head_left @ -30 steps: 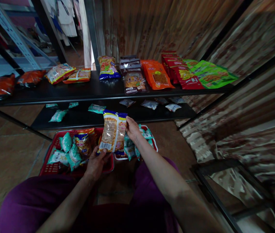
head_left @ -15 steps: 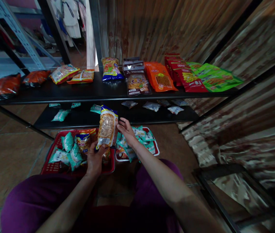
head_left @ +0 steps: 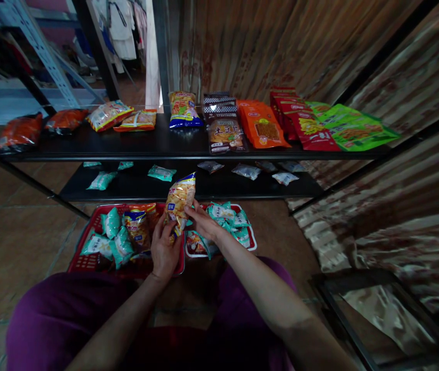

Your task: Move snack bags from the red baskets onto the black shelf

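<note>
Both hands hold one yellow-and-blue snack packet (head_left: 179, 200) above two red baskets. My left hand (head_left: 166, 250) grips its lower end from below, fingers wrapped round it. My right hand (head_left: 202, 221) pinches its right edge. The packet is tilted, its top pointing up and to the right. Under the hands, the left red basket (head_left: 87, 262) holds teal packets and a blue-orange bag. The right red basket (head_left: 250, 242) holds more teal packets.
A black upper shelf (head_left: 157, 147) carries orange, red, green, brown and blue snack bags in a row. The lower black shelf (head_left: 211, 188) has small teal and clear packets. Corrugated metal wall stands behind and right. A dark metal frame (head_left: 343, 304) sits at lower right.
The packet has turned from face-on to edge-on and dropped a little toward the baskets. My left hand has moved up round its lower end; my right hand has stayed on its right edge.
</note>
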`<action>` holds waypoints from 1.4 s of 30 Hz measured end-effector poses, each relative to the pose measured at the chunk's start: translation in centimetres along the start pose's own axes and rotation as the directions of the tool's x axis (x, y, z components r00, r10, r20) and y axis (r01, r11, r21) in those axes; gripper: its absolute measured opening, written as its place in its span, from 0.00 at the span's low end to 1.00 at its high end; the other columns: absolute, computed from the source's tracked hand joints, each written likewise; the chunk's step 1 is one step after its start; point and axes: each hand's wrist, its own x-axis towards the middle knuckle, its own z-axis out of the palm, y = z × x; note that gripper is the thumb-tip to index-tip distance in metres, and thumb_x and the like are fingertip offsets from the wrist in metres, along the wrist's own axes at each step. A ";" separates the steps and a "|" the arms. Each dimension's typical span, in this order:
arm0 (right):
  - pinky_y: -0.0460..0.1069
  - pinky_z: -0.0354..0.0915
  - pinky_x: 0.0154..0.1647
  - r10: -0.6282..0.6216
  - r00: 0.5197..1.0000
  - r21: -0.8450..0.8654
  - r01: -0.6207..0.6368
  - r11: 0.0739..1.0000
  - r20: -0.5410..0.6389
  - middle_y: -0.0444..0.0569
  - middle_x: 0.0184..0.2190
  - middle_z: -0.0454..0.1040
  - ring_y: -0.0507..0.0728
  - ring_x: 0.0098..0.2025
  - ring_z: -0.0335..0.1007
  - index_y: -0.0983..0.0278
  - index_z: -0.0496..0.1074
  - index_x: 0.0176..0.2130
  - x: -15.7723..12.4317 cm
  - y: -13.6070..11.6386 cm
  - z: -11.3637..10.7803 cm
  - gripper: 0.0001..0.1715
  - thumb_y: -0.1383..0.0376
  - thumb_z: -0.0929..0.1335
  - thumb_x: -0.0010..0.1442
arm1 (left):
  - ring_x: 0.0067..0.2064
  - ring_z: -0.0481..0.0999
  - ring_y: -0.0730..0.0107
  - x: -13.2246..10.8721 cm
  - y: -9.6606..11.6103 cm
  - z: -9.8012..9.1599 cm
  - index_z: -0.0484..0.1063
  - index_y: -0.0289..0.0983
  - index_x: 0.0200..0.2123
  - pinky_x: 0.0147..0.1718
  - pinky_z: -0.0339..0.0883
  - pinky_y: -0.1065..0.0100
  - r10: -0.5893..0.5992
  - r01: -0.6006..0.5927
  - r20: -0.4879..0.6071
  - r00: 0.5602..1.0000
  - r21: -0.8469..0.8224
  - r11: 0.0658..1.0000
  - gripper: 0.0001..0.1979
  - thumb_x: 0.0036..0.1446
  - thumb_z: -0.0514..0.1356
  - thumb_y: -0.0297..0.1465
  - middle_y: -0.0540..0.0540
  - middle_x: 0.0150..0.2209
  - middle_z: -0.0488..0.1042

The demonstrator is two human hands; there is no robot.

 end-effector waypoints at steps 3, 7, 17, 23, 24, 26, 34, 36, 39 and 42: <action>0.51 0.73 0.39 0.004 0.999 0.086 -0.001 0.996 -0.036 0.45 0.46 0.75 0.56 0.43 0.74 0.55 0.62 0.52 0.2 0.6 -0.2 0.35 0.56 0.75 0.48 | 0.54 0.69 0.51 0.0 0.9 -0.3 0.72 0.38 0.48 0.50 0.66 0.54 0.114 -0.130 0.089 0.990 0.211 0.969 0.18 0.53 0.60 0.25 0.38 0.58 0.66; 0.49 0.72 0.42 -0.011 0.997 0.192 0.025 0.981 -0.073 0.44 0.41 0.78 0.54 0.39 0.76 0.57 0.63 0.50 0.6 1.1 -0.2 0.35 0.63 0.77 0.45 | 0.53 0.68 0.50 -0.2 1.5 -0.2 0.70 0.35 0.53 0.51 0.65 0.54 0.263 -0.310 0.184 0.947 0.308 0.900 0.23 0.51 0.59 0.22 0.39 0.58 0.67; 0.51 0.74 0.38 0.039 0.978 0.219 0.008 0.976 -0.206 0.45 0.35 0.79 0.57 0.36 0.77 0.61 0.65 0.47 1.3 1.0 -1.3 0.29 0.66 0.74 0.46 | 0.61 0.62 0.52 -1.6 0.4 -0.3 0.59 0.39 0.62 0.54 0.63 0.53 0.476 -0.548 0.302 0.826 0.228 0.805 0.27 0.58 0.55 0.24 0.44 0.60 0.66; 0.55 0.74 0.38 0.099 0.972 0.261 -0.041 0.964 -0.215 0.47 0.34 0.80 0.59 0.36 0.78 0.62 0.67 0.46 1.2 0.2 -1.4 0.22 0.66 0.70 0.50 | 0.61 0.63 0.59 -2.1 -0.4 -1.7 0.51 0.37 0.64 0.55 0.63 0.56 0.481 -0.496 0.190 0.856 0.040 0.867 0.31 0.58 0.55 0.23 0.36 0.59 0.65; 0.55 0.74 0.38 0.122 0.971 0.275 -0.062 0.959 -0.208 0.47 0.33 0.80 0.59 0.35 0.78 0.63 0.68 0.46 1.1 -0.1 -1.3 0.21 0.65 0.69 0.50 | 0.60 0.64 0.59 -2.0 -0.6 -1.9 0.52 0.38 0.64 0.56 0.62 0.56 0.423 -0.431 0.130 0.896 0.032 0.902 0.31 0.58 0.55 0.24 0.35 0.59 0.64; 0.55 0.74 0.38 0.161 0.968 0.294 -0.099 0.951 -0.193 0.49 0.32 0.80 0.60 0.36 0.78 0.65 0.69 0.45 1.0 -0.5 -1.2 0.19 0.65 0.68 0.51 | 0.61 0.62 0.58 -1.5 -1.3 -2.3 0.56 0.37 0.62 0.58 0.59 0.53 0.225 -0.225 0.013 0.974 -0.004 0.974 0.27 0.59 0.56 0.27 0.35 0.59 0.64; 0.57 0.72 0.44 0.235 0.966 0.268 -0.200 0.942 -0.104 0.52 0.34 0.80 0.62 0.40 0.78 0.66 0.71 0.42 0.6 -0.4 -1.1 0.19 0.59 0.67 0.51 | 0.57 0.68 0.54 1.9 -1.8 -2.5 0.69 0.38 0.51 0.52 0.66 0.52 -0.518 0.778 0.591 0.618 -0.552 0.299 0.24 0.58 0.55 0.46 0.38 0.56 0.69; 0.57 0.72 0.45 0.239 0.966 0.261 -0.208 0.943 -0.095 0.52 0.35 0.80 0.61 0.41 0.78 0.66 0.71 0.42 0.6 -0.2 -1.1 0.20 0.59 0.67 0.50 | 0.53 0.73 0.52 2.2 -1.0 -2.5 0.70 0.36 0.49 0.48 0.69 0.52 -0.451 0.799 0.671 0.589 -0.568 0.198 0.23 0.57 0.56 0.45 0.37 0.51 0.73; 0.56 0.72 0.45 0.268 0.961 0.227 -0.247 0.942 -0.070 0.53 0.35 0.80 0.61 0.41 0.78 0.67 0.72 0.41 0.6 0.1 -1.1 0.21 0.57 0.68 0.49 | 0.51 0.74 0.54 2.2 -0.2 -2.5 0.70 0.36 0.50 0.48 0.70 0.55 -0.403 0.787 0.703 0.587 -0.612 0.079 0.23 0.53 0.62 0.41 0.38 0.51 0.74; 0.57 0.71 0.44 0.296 0.954 0.200 -0.280 0.939 -0.054 0.54 0.35 0.80 0.62 0.41 0.77 0.67 0.71 0.41 0.7 0.3 -1.1 0.22 0.56 0.69 0.49 | 0.51 0.75 0.54 2.2 -0.3 -2.4 0.69 0.37 0.52 0.49 0.69 0.58 -0.417 0.770 0.693 0.588 -0.637 0.028 0.27 0.49 0.66 0.40 0.39 0.49 0.75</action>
